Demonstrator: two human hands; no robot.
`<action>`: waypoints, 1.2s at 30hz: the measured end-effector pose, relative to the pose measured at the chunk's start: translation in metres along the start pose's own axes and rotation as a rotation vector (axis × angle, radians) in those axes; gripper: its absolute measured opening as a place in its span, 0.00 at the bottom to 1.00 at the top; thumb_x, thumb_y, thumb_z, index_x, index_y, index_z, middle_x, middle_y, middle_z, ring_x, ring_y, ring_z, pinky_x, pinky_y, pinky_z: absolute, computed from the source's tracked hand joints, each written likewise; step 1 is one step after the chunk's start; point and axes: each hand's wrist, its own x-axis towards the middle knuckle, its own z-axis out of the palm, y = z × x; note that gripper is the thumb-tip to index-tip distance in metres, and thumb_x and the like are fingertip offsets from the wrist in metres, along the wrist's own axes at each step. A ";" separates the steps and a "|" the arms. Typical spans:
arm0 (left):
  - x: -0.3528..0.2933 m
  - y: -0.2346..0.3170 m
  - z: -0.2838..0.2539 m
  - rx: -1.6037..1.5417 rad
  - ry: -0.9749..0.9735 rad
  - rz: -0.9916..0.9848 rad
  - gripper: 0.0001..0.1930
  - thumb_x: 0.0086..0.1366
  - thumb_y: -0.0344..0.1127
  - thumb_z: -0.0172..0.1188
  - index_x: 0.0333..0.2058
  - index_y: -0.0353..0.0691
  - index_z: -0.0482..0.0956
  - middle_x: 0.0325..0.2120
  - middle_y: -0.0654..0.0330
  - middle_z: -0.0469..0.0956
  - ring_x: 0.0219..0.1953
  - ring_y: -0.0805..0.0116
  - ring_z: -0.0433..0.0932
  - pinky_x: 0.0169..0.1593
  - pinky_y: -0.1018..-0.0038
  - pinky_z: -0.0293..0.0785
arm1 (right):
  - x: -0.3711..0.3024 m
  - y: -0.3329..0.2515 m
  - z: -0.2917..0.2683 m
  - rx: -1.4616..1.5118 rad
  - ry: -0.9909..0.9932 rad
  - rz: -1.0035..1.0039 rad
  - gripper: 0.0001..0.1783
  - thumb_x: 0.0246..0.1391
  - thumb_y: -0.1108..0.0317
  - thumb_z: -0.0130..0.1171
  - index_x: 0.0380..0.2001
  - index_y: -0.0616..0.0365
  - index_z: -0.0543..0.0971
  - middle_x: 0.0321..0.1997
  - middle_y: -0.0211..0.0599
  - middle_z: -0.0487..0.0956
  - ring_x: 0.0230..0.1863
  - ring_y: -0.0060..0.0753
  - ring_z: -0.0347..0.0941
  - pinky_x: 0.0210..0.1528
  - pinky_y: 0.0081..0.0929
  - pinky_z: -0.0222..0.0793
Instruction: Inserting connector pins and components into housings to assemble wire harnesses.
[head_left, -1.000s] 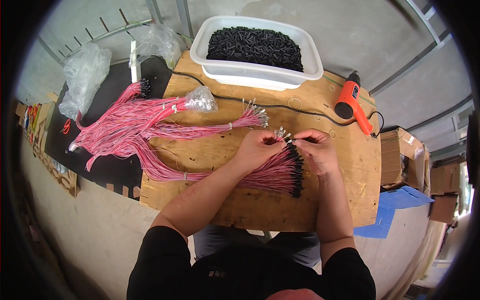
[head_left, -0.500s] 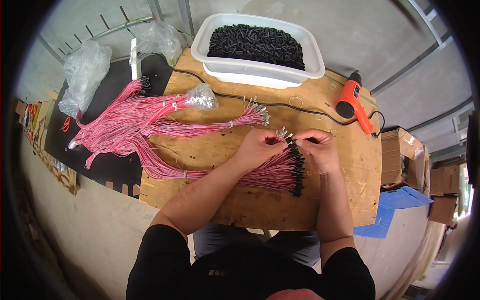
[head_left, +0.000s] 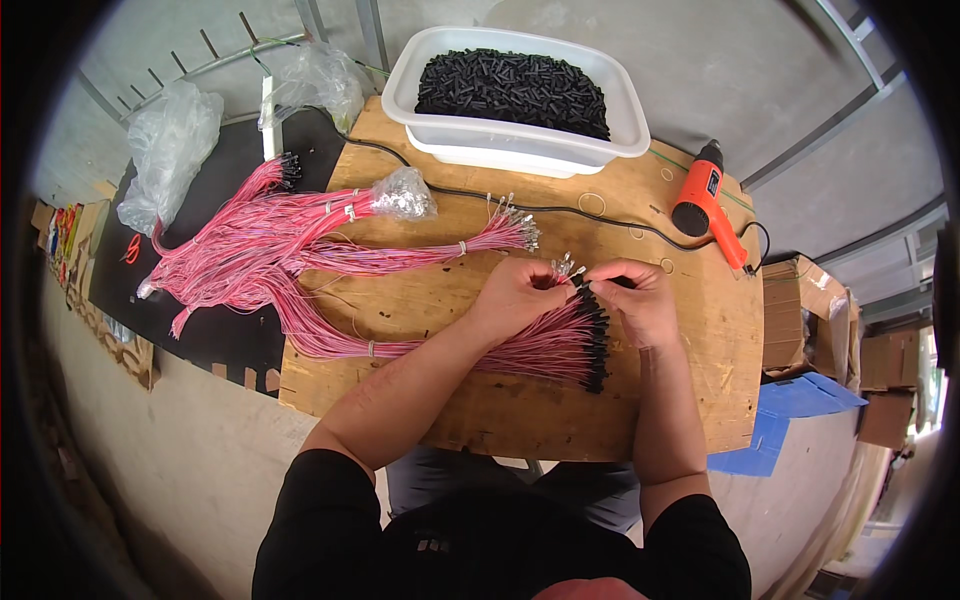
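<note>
Barely any movement was noted: left grip (head_left: 515,299) pinched pink wires (head_left: 545,348) near silver terminals (head_left: 564,266); right grip (head_left: 643,301) clamped a black sleeve (head_left: 583,282) just beside.

I have the tub (head_left: 510,147) at the back of the bench (head_left: 690,415), the sleeves (head_left: 510,92) inside it. To its right lies the heat gun (head_left: 699,203); a cord (head_left: 565,212) runs between the tub and the wire bundles (head_left: 225,245), which reach in from the left. On my feed the left hand (head_left: 522,297) and right hand (head_left: 640,300) sit side by side at the front bundle's (head_left: 545,355) end. A cardboard box (head_left: 785,315) stands off the bench's right side.
</note>
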 end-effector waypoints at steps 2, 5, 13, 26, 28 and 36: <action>-0.001 0.005 0.000 -0.003 -0.010 -0.015 0.10 0.63 0.33 0.67 0.34 0.29 0.85 0.23 0.65 0.81 0.28 0.83 0.73 0.32 0.79 0.72 | 0.000 0.001 -0.001 -0.005 0.004 0.000 0.07 0.54 0.82 0.65 0.37 0.64 0.85 0.35 0.32 0.84 0.32 0.17 0.77 0.36 0.16 0.72; -0.002 0.009 -0.001 -0.058 -0.037 -0.039 0.09 0.64 0.32 0.66 0.37 0.30 0.85 0.25 0.65 0.82 0.29 0.83 0.74 0.35 0.80 0.73 | 0.001 0.004 -0.005 0.002 0.022 0.013 0.07 0.54 0.82 0.65 0.37 0.64 0.85 0.34 0.31 0.84 0.31 0.15 0.75 0.33 0.15 0.69; -0.001 0.002 -0.006 -0.048 -0.064 -0.060 0.07 0.66 0.29 0.65 0.38 0.30 0.84 0.29 0.65 0.82 0.32 0.81 0.76 0.37 0.82 0.73 | 0.002 -0.005 0.000 0.099 -0.013 0.027 0.09 0.56 0.76 0.66 0.41 0.65 0.83 0.32 0.34 0.84 0.23 0.14 0.65 0.27 0.14 0.60; -0.002 0.009 -0.002 -0.015 -0.062 -0.041 0.10 0.65 0.32 0.67 0.37 0.29 0.84 0.26 0.61 0.84 0.30 0.82 0.77 0.34 0.80 0.75 | 0.004 -0.004 -0.014 0.268 -0.140 0.251 0.09 0.61 0.69 0.64 0.38 0.66 0.81 0.29 0.38 0.82 0.18 0.14 0.61 0.20 0.13 0.54; -0.003 0.010 -0.002 0.030 -0.075 -0.060 0.08 0.65 0.30 0.67 0.38 0.30 0.85 0.27 0.65 0.82 0.30 0.83 0.75 0.34 0.82 0.71 | 0.004 -0.004 -0.014 0.250 -0.135 0.257 0.09 0.61 0.69 0.64 0.38 0.66 0.81 0.29 0.39 0.82 0.19 0.14 0.61 0.20 0.13 0.55; -0.003 0.010 -0.001 -0.004 -0.077 -0.070 0.08 0.65 0.30 0.67 0.38 0.30 0.85 0.27 0.66 0.82 0.30 0.83 0.75 0.33 0.82 0.71 | 0.004 0.000 -0.015 0.267 -0.140 0.238 0.08 0.60 0.72 0.65 0.39 0.65 0.81 0.30 0.41 0.83 0.19 0.14 0.62 0.20 0.13 0.56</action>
